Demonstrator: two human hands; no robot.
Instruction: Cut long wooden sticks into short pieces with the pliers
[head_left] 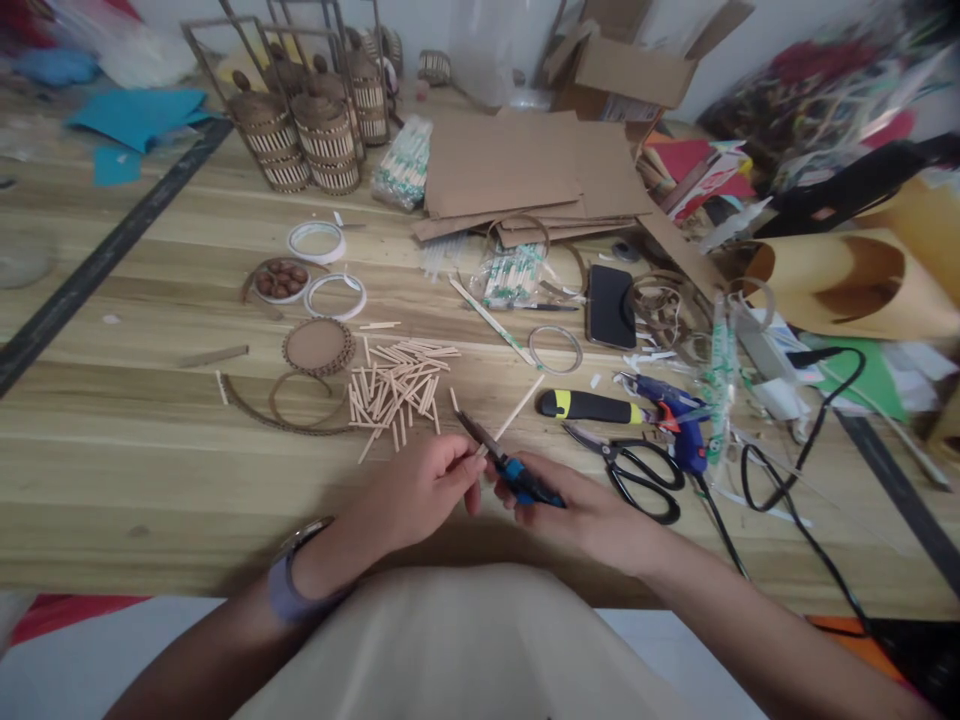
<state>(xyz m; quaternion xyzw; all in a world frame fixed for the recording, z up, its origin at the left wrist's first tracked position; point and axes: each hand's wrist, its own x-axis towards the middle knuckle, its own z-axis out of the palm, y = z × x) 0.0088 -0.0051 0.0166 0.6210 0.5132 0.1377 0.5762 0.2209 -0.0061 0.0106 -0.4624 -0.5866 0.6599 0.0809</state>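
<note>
A thin stick (522,404), right of the stick pile (401,382), is pinched by the fingers (459,476) of the left hand (431,488); those of the right hand (574,503) wrap a blue cutter (523,480). Farther right of the pile, scissors (618,452) and a glue gun (686,425) crowd the bench (180,490).

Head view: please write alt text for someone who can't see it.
A person's right hand holds a blue cutting tool at a thin wooden stick pinched in the left hand, over a wooden table. A pile of short sticks lies just beyond; black scissors and a blue glue gun lie to the right.
</note>
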